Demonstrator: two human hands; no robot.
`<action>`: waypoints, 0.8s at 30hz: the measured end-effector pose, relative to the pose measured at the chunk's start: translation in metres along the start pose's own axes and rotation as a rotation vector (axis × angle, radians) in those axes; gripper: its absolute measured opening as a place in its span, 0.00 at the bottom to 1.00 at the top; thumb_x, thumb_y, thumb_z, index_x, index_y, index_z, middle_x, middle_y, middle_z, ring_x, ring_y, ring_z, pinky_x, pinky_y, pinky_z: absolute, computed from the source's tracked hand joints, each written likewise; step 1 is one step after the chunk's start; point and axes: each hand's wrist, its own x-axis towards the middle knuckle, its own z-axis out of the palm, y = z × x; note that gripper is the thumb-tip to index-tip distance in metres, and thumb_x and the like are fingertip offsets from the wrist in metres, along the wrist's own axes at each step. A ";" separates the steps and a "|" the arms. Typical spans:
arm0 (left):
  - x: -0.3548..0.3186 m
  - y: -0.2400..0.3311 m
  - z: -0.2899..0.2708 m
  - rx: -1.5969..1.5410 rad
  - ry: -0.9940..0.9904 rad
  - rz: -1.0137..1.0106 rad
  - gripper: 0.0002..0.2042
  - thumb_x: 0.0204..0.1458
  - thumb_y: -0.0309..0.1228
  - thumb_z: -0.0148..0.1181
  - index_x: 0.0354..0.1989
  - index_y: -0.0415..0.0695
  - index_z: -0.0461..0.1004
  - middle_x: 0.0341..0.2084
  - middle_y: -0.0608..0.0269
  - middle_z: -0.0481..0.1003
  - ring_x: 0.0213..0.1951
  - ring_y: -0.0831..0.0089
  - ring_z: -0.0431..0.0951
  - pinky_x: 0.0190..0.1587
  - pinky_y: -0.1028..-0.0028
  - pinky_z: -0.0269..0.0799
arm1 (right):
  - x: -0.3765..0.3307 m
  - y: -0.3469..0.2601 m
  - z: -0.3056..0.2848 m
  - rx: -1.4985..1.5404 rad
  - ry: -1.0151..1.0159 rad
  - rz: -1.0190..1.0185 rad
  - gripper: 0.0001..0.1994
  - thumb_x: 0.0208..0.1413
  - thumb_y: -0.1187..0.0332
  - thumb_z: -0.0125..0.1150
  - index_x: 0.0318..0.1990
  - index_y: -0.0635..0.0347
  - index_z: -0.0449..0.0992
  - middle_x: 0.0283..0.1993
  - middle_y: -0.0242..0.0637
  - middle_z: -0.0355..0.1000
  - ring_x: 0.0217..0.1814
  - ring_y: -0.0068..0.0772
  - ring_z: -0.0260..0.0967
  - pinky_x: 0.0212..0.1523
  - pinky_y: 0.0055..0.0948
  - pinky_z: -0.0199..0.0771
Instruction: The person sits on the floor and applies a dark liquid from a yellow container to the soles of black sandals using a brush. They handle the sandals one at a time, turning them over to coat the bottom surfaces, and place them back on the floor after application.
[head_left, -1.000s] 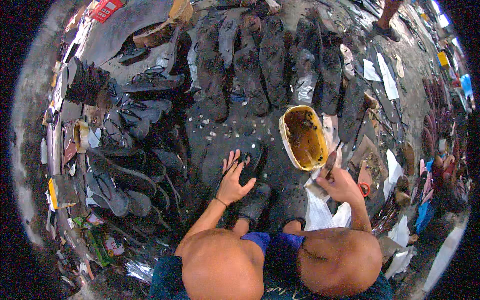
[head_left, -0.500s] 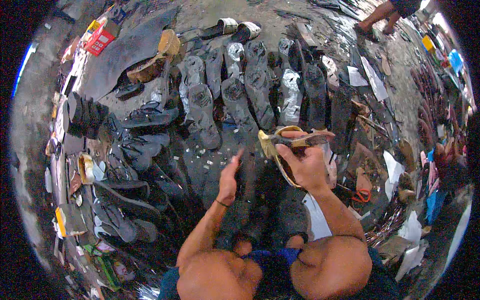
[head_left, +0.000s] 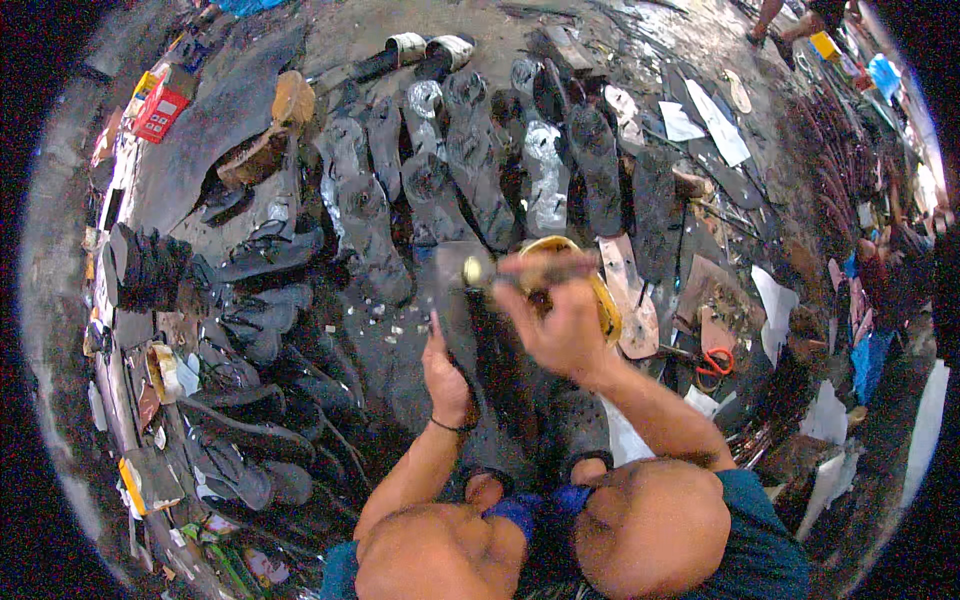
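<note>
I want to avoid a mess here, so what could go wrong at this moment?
1. The right hand holds a brush-like tool over the dark flat sole piece, blurred; a fast stroke might smear onto the left hand steadying that piece.
2. The yellow round container sits right beside the right hand, so the wrist could perhaps knock it.
3. Grey shoe soles lie close together ahead; drips may reach them.

Dark, grimy floor littered with scraps under dim light.
</note>
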 end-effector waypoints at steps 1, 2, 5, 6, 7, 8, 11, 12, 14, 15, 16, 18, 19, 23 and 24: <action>0.005 0.004 -0.001 -0.071 -0.002 0.019 0.23 0.70 0.44 0.43 0.56 0.36 0.73 0.49 0.61 0.77 0.47 0.72 0.77 0.53 0.70 0.72 | -0.016 -0.003 0.002 0.015 -0.009 -0.052 0.09 0.57 0.67 0.66 0.43 0.60 0.80 0.41 0.39 0.81 0.41 0.43 0.80 0.44 0.35 0.77; 0.004 0.004 -0.003 -0.141 0.000 0.015 0.23 0.70 0.44 0.43 0.56 0.36 0.73 0.49 0.61 0.77 0.48 0.71 0.77 0.54 0.70 0.72 | -0.025 -0.009 0.001 0.024 -0.022 -0.082 0.09 0.58 0.67 0.65 0.42 0.61 0.80 0.41 0.40 0.81 0.40 0.43 0.80 0.43 0.34 0.78; -0.006 -0.002 0.005 0.361 0.058 0.193 0.22 0.70 0.41 0.45 0.58 0.34 0.72 0.51 0.60 0.76 0.49 0.71 0.76 0.56 0.71 0.70 | 0.000 -0.006 0.005 0.228 0.084 0.134 0.09 0.60 0.68 0.64 0.45 0.62 0.79 0.41 0.41 0.80 0.42 0.36 0.79 0.48 0.31 0.75; -0.003 -0.003 0.004 0.324 0.088 0.239 0.21 0.70 0.39 0.46 0.58 0.34 0.71 0.51 0.60 0.76 0.49 0.72 0.76 0.56 0.72 0.69 | 0.008 -0.006 0.007 0.332 0.134 0.248 0.10 0.60 0.68 0.64 0.46 0.62 0.79 0.42 0.42 0.80 0.42 0.35 0.79 0.49 0.31 0.75; -0.004 -0.005 0.002 0.292 0.117 0.274 0.20 0.70 0.38 0.46 0.59 0.34 0.71 0.51 0.60 0.76 0.49 0.73 0.76 0.56 0.72 0.69 | 0.002 -0.004 0.012 0.298 0.179 0.291 0.11 0.62 0.67 0.63 0.48 0.64 0.77 0.43 0.40 0.80 0.44 0.32 0.78 0.50 0.30 0.74; -0.002 -0.007 0.002 0.255 0.140 0.318 0.19 0.70 0.36 0.47 0.59 0.34 0.71 0.52 0.60 0.76 0.50 0.73 0.76 0.57 0.73 0.69 | -0.008 -0.002 0.020 0.397 0.149 0.352 0.12 0.62 0.67 0.63 0.48 0.64 0.77 0.43 0.38 0.79 0.44 0.27 0.75 0.47 0.27 0.74; 0.007 0.001 -0.019 -0.064 0.074 0.125 0.21 0.70 0.40 0.45 0.61 0.36 0.70 0.53 0.59 0.76 0.50 0.70 0.77 0.58 0.69 0.69 | -0.032 0.005 0.027 0.715 -0.023 0.639 0.13 0.64 0.64 0.62 0.49 0.64 0.76 0.44 0.34 0.78 0.44 0.21 0.73 0.43 0.24 0.75; 0.007 0.007 -0.026 -0.102 0.043 -0.029 0.25 0.70 0.46 0.42 0.62 0.38 0.69 0.53 0.58 0.76 0.51 0.67 0.77 0.59 0.66 0.70 | -0.035 0.011 0.020 0.816 -0.044 0.729 0.14 0.63 0.63 0.62 0.50 0.64 0.76 0.45 0.34 0.78 0.45 0.24 0.74 0.44 0.27 0.76; -0.032 0.036 -0.039 -0.295 -0.099 -0.463 0.34 0.66 0.58 0.36 0.65 0.41 0.66 0.55 0.55 0.75 0.54 0.60 0.77 0.60 0.60 0.70 | -0.026 0.019 0.000 1.036 -0.103 0.896 0.16 0.62 0.61 0.64 0.50 0.62 0.76 0.46 0.34 0.78 0.47 0.31 0.76 0.48 0.33 0.78; -0.049 0.027 -0.059 -0.233 -0.081 -0.498 0.36 0.65 0.61 0.35 0.67 0.42 0.64 0.57 0.53 0.73 0.56 0.57 0.76 0.61 0.57 0.70 | -0.016 0.019 -0.013 1.069 0.007 0.917 0.16 0.62 0.60 0.64 0.51 0.61 0.75 0.47 0.34 0.77 0.48 0.29 0.76 0.47 0.34 0.79; -0.067 0.012 -0.080 -0.178 -0.059 -0.534 0.39 0.63 0.64 0.33 0.68 0.42 0.62 0.59 0.52 0.72 0.57 0.55 0.75 0.62 0.54 0.69 | -0.014 0.025 -0.018 1.108 0.035 0.825 0.15 0.62 0.60 0.63 0.50 0.61 0.75 0.48 0.33 0.77 0.48 0.28 0.76 0.46 0.33 0.79; -0.078 0.000 -0.100 -0.273 -0.125 -0.652 0.41 0.62 0.66 0.33 0.69 0.42 0.60 0.61 0.52 0.70 0.57 0.53 0.75 0.60 0.53 0.71 | -0.022 0.030 -0.014 1.073 0.033 0.903 0.17 0.62 0.61 0.64 0.51 0.62 0.75 0.47 0.32 0.77 0.47 0.27 0.75 0.44 0.30 0.78; -0.077 0.003 -0.090 -0.368 -0.183 -0.635 0.42 0.61 0.67 0.33 0.69 0.42 0.60 0.61 0.51 0.70 0.57 0.53 0.75 0.60 0.53 0.71 | -0.025 0.027 -0.005 0.997 -0.020 0.907 0.17 0.62 0.61 0.64 0.52 0.62 0.75 0.47 0.32 0.77 0.47 0.26 0.75 0.43 0.29 0.77; -0.039 0.028 -0.032 -0.452 -0.173 -0.572 0.43 0.59 0.69 0.40 0.67 0.40 0.62 0.58 0.52 0.72 0.52 0.60 0.78 0.56 0.59 0.75 | -0.028 0.008 0.010 0.710 -0.149 0.773 0.15 0.63 0.66 0.62 0.55 0.60 0.73 0.45 0.31 0.76 0.44 0.21 0.73 0.39 0.25 0.74; -0.023 0.036 -0.026 -0.425 -0.169 -0.510 0.41 0.60 0.66 0.42 0.66 0.40 0.63 0.57 0.53 0.73 0.52 0.61 0.78 0.55 0.60 0.75 | -0.027 0.006 0.011 0.645 -0.168 0.711 0.14 0.64 0.67 0.61 0.55 0.60 0.73 0.45 0.30 0.75 0.43 0.19 0.72 0.39 0.24 0.74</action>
